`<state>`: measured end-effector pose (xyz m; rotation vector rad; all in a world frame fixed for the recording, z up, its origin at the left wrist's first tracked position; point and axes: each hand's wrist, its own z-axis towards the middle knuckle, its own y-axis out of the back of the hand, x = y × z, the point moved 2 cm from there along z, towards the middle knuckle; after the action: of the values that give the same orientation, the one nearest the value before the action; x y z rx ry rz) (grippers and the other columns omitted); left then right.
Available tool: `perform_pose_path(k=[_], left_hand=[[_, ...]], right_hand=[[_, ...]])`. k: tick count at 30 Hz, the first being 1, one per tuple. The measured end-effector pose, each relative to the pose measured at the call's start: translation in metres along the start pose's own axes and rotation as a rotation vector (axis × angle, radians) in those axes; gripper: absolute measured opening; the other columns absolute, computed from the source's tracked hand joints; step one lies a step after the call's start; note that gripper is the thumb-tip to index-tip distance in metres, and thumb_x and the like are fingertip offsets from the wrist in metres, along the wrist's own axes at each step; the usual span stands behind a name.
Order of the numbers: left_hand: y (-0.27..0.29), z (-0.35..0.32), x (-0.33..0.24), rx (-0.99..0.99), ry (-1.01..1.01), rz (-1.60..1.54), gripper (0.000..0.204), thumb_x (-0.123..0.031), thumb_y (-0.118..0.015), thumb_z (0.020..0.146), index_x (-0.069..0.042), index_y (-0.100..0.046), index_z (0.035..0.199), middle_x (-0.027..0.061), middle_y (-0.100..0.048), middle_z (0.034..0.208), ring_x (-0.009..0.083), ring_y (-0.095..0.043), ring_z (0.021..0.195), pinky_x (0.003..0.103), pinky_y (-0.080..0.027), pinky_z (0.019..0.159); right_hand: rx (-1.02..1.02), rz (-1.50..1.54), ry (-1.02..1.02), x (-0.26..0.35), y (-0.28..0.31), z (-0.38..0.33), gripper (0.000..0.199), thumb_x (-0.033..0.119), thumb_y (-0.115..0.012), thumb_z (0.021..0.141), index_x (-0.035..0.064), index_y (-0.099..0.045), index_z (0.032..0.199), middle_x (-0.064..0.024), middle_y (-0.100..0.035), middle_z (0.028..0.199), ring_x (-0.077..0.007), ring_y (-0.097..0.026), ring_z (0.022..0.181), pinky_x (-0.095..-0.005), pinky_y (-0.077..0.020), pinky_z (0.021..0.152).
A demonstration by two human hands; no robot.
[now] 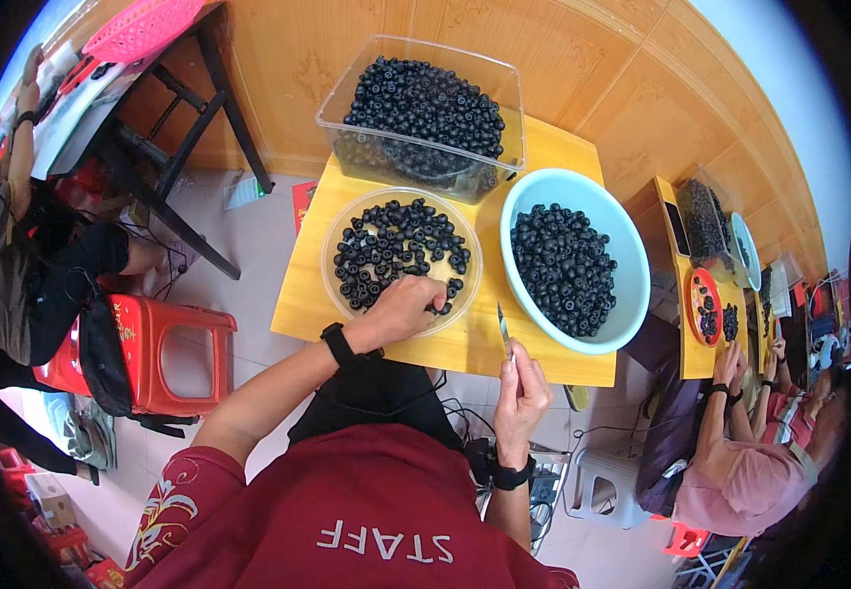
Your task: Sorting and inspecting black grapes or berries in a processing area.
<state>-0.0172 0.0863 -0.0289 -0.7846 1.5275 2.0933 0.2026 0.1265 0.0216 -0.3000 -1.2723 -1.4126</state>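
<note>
On the near edge of a small yellow counter (533, 147), the left hand (401, 309) reaches into a clear bowl (332, 245) of dark round berries (396, 240), fingers curled together over berries at the bowl's near rim. The right hand (522, 393) hovers just off the counter's near edge, fingers pinching a small knife (504, 329), blade pointing up between the two bowls. A pale blue bowl (622, 245) of berries sits at the right edge. A clear tub (421, 59) of berries fills the far edge.

Dark blue-black berries (396, 245) on a yellow table (298, 294); pale blue bowl (632, 294).
</note>
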Motion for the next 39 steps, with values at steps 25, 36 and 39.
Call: perform_pose_path(k=[25,36,39], left_hand=[[0.038,-0.059,-0.026,-0.037,0.346,-1.886,0.023,-0.009,-0.063,0.088,-0.003,-0.06,0.109,0.0063,-0.065,0.102,0.0151,-0.063,0.097,0.028,-0.052,0.088],[0.035,-0.064,-0.022,-0.038,0.373,-1.912,0.019,-0.008,-0.062,0.087,-0.005,-0.06,0.106,0.0057,-0.065,0.102,0.0136,-0.063,0.094,0.025,-0.053,0.081],[0.035,-0.065,-0.021,-0.068,0.416,-1.903,0.018,-0.007,-0.061,0.088,-0.005,-0.06,0.106,0.005,-0.064,0.101,0.0128,-0.063,0.093,0.024,-0.054,0.079]], right_hand=[[0.219,-0.099,0.456,0.055,-0.043,0.018,0.037,0.012,-0.073,0.075,0.007,-0.066,0.112,-0.0055,-0.05,0.065,-0.0213,-0.055,0.054,-0.0338,-0.0449,0.049],[0.212,-0.151,0.482,0.053,-0.043,0.02,0.038,0.013,-0.073,0.074,0.0085,-0.066,0.112,-0.0041,-0.048,0.063,-0.0204,-0.053,0.052,-0.0335,-0.044,0.048],[0.23,-0.173,0.469,0.055,-0.04,0.02,0.037,0.009,-0.072,0.075,0.0067,-0.066,0.111,-0.0063,-0.05,0.066,-0.0221,-0.055,0.054,-0.0337,-0.0448,0.05]])
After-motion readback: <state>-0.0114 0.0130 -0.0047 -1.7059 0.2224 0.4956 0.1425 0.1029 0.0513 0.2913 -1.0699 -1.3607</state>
